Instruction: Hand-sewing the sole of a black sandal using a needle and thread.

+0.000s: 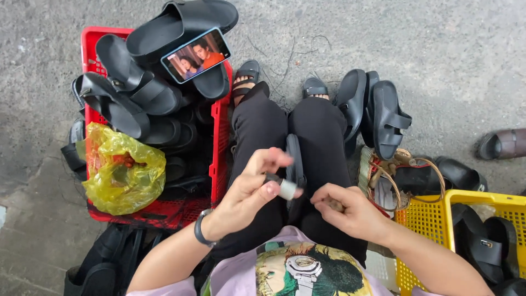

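While the person sits with legs stretched forward, the left hand [253, 189] is pinched around a small cylinder [281, 185], dark toward the palm and pale grey at its outer end, gripped between thumb and fingers. That pale end points to the person's right, toward the other hand, so the cylinder's long axis runs roughly across the lap. The right hand [350, 211] is curled shut on something small and brownish at its fingertips; what it is cannot be told.

Just beyond the two hands, a black sandal [296, 161] lies in the gap between the thighs. Its long axis runs away from the body toward the feet, and it appears turned on edge, the near end hidden behind the left hand.

Judgement on progress: this sandal looks mid-work, with both hands busy at its near end and nothing set down.

A red crate [220, 137] on the person's left is heaped with black sandals, which reads as a large lot. It also carries a yellow plastic bag [121, 172] and a phone [195, 55] propped on top. A yellow crate [422, 219] on the right holds only a few sandals. Which lot is finished cannot be told. Loose pairs [372, 112] stand on the concrete floor beside the right leg.
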